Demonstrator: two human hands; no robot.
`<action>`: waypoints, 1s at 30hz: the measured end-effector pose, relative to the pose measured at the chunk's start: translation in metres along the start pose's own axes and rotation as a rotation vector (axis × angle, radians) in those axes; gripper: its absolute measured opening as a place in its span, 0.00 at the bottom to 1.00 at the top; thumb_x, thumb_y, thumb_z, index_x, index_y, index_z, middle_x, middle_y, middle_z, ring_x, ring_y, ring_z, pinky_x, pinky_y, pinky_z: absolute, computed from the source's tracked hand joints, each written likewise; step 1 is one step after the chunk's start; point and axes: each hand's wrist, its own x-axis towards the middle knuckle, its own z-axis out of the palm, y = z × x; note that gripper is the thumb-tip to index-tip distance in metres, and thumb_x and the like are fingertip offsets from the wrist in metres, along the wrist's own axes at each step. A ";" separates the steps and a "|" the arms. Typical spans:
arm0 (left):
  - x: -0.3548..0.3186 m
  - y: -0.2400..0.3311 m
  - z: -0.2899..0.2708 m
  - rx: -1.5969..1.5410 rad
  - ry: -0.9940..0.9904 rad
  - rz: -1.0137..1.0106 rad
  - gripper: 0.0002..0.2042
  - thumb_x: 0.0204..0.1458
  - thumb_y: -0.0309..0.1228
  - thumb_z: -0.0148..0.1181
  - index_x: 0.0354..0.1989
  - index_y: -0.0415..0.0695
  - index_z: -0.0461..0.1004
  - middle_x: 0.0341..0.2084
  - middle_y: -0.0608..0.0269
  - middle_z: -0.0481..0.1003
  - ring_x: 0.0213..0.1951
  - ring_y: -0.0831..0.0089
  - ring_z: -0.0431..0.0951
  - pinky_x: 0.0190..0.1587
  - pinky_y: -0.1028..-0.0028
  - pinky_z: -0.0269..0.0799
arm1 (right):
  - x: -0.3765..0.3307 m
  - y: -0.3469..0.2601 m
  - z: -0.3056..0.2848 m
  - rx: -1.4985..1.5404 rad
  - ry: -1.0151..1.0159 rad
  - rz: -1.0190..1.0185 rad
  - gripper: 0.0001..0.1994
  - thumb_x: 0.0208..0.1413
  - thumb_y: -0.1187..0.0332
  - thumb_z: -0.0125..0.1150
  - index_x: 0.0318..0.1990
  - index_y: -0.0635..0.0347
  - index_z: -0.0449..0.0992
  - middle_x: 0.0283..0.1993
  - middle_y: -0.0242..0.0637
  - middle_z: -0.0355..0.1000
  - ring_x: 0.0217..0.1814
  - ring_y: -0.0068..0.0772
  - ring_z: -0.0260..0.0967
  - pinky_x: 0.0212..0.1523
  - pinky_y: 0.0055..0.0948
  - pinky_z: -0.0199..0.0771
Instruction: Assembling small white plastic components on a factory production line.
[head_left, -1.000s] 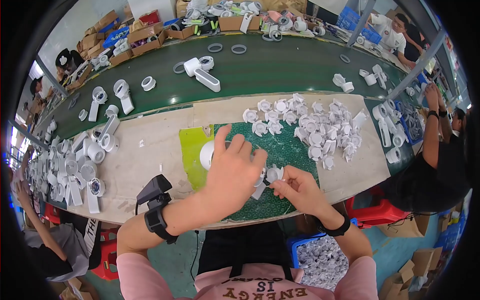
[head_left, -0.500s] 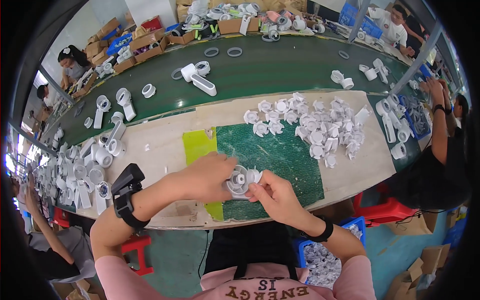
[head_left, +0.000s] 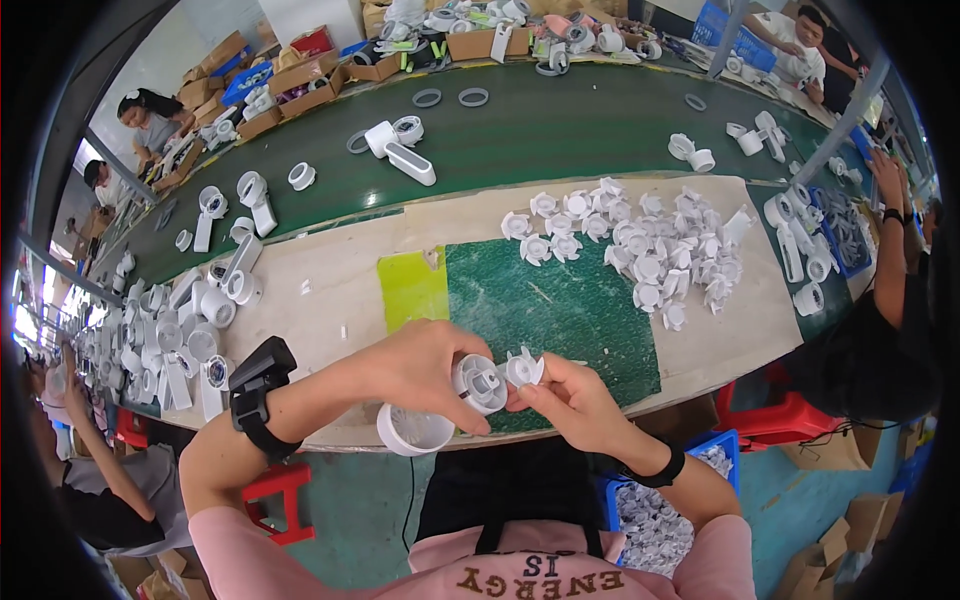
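My left hand is closed around a white round plastic housing with a hub in its hollow, its opening facing up and to the right. Below that hand a wider white ring-shaped part sticks out past the table's near edge; the hand hides whether it joins the housing. Between the fingertips of my right hand is a small white fan impeller with curved blades, just right of the housing. Beneath both hands lies a green mat, with a yellow-green sheet along its left side.
Loose white impellers lie heaped beyond the mat. White fan bodies pile up at left. A green conveyor belt carries more parts and grey rings. A blue crate of impellers stands below at right. Co-workers sit on both sides.
The housing has turned in my left hand, and the wide ring has come into sight below it. My right hand and the impeller have moved slightly right. The whole view has shifted a little.
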 end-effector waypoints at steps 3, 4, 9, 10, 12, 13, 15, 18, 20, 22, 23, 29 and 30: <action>-0.002 -0.001 0.006 0.270 0.245 0.309 0.24 0.29 0.34 0.76 0.34 0.38 0.70 0.30 0.64 0.75 0.34 0.77 0.73 0.35 0.75 0.69 | 0.002 -0.002 0.006 0.041 -0.003 -0.045 0.07 0.62 0.72 0.49 0.41 0.68 0.68 0.37 0.36 0.71 0.44 0.22 0.71 0.42 0.22 0.72; -0.003 0.003 0.006 0.079 0.180 0.212 0.25 0.28 0.34 0.76 0.33 0.39 0.67 0.30 0.63 0.73 0.33 0.75 0.73 0.35 0.75 0.69 | 0.003 -0.004 0.009 0.042 -0.006 -0.049 0.07 0.62 0.72 0.49 0.41 0.68 0.68 0.37 0.36 0.71 0.44 0.22 0.71 0.42 0.22 0.72; -0.009 0.009 0.009 -0.088 0.208 0.130 0.27 0.29 0.34 0.71 0.35 0.38 0.60 0.31 0.50 0.72 0.33 0.56 0.75 0.35 0.66 0.70 | 0.009 0.000 0.015 0.109 0.103 -0.088 0.06 0.60 0.73 0.50 0.40 0.68 0.69 0.35 0.35 0.71 0.42 0.22 0.72 0.40 0.21 0.73; -0.013 0.015 0.010 0.025 0.311 0.099 0.26 0.29 0.31 0.71 0.36 0.40 0.60 0.31 0.51 0.71 0.31 0.57 0.75 0.33 0.67 0.70 | 0.009 0.000 0.013 0.112 0.104 -0.088 0.06 0.60 0.73 0.50 0.40 0.68 0.69 0.35 0.35 0.71 0.42 0.22 0.72 0.40 0.21 0.73; -0.014 0.018 0.017 0.138 0.408 0.070 0.26 0.30 0.27 0.71 0.37 0.42 0.60 0.31 0.51 0.70 0.29 0.57 0.76 0.30 0.67 0.70 | 0.009 -0.003 0.003 -0.021 0.161 0.068 0.05 0.59 0.73 0.51 0.36 0.68 0.68 0.32 0.34 0.71 0.36 0.22 0.73 0.34 0.20 0.74; -0.013 0.017 0.021 0.488 0.541 0.072 0.27 0.30 0.27 0.70 0.38 0.41 0.60 0.31 0.50 0.69 0.29 0.55 0.75 0.29 0.64 0.70 | 0.009 -0.002 0.000 0.017 0.184 0.092 0.06 0.57 0.73 0.53 0.31 0.67 0.67 0.27 0.34 0.71 0.30 0.20 0.73 0.29 0.20 0.74; -0.001 0.012 0.028 0.838 0.664 0.081 0.27 0.30 0.26 0.70 0.39 0.39 0.60 0.30 0.49 0.68 0.29 0.52 0.75 0.28 0.61 0.70 | 0.006 -0.004 -0.004 -0.032 0.152 0.144 0.07 0.57 0.73 0.54 0.29 0.66 0.67 0.26 0.34 0.71 0.29 0.19 0.72 0.28 0.20 0.73; 0.026 -0.004 0.037 0.856 0.647 0.035 0.29 0.28 0.26 0.71 0.41 0.38 0.61 0.29 0.50 0.67 0.29 0.51 0.75 0.28 0.58 0.70 | 0.005 0.005 -0.005 -0.109 0.107 0.224 0.08 0.56 0.72 0.54 0.27 0.65 0.67 0.24 0.34 0.71 0.26 0.19 0.71 0.25 0.20 0.73; 0.039 -0.011 0.039 0.687 0.591 0.073 0.29 0.27 0.26 0.71 0.41 0.39 0.63 0.30 0.50 0.68 0.31 0.51 0.75 0.29 0.59 0.71 | 0.004 0.008 -0.010 -0.137 0.115 0.260 0.09 0.55 0.72 0.54 0.26 0.65 0.67 0.22 0.34 0.70 0.25 0.19 0.71 0.24 0.20 0.72; 0.043 -0.012 0.039 0.655 0.543 0.141 0.28 0.26 0.26 0.71 0.40 0.39 0.65 0.31 0.51 0.68 0.30 0.50 0.74 0.30 0.58 0.71 | 0.003 0.006 -0.016 -0.108 0.118 0.376 0.08 0.57 0.71 0.52 0.26 0.63 0.67 0.27 0.37 0.72 0.25 0.23 0.71 0.24 0.20 0.72; 0.045 -0.013 0.039 0.624 0.501 0.199 0.27 0.26 0.26 0.70 0.39 0.39 0.67 0.32 0.51 0.68 0.30 0.50 0.74 0.30 0.58 0.71 | 0.003 0.007 -0.018 -0.106 0.125 0.379 0.08 0.57 0.71 0.52 0.26 0.63 0.67 0.27 0.37 0.72 0.25 0.23 0.71 0.24 0.20 0.72; 0.053 -0.009 0.023 0.776 0.450 0.299 0.21 0.29 0.39 0.67 0.34 0.41 0.73 0.30 0.57 0.70 0.40 0.59 0.72 0.45 0.58 0.64 | 0.005 0.017 -0.024 0.083 0.086 0.379 0.07 0.58 0.70 0.48 0.33 0.67 0.67 0.29 0.39 0.71 0.26 0.25 0.71 0.22 0.22 0.73; 0.053 -0.011 0.023 0.773 0.452 0.296 0.21 0.29 0.39 0.67 0.34 0.41 0.73 0.30 0.57 0.70 0.40 0.59 0.72 0.45 0.58 0.64 | 0.006 0.017 -0.024 0.099 0.082 0.395 0.08 0.59 0.70 0.47 0.34 0.67 0.66 0.30 0.40 0.71 0.26 0.26 0.71 0.22 0.23 0.73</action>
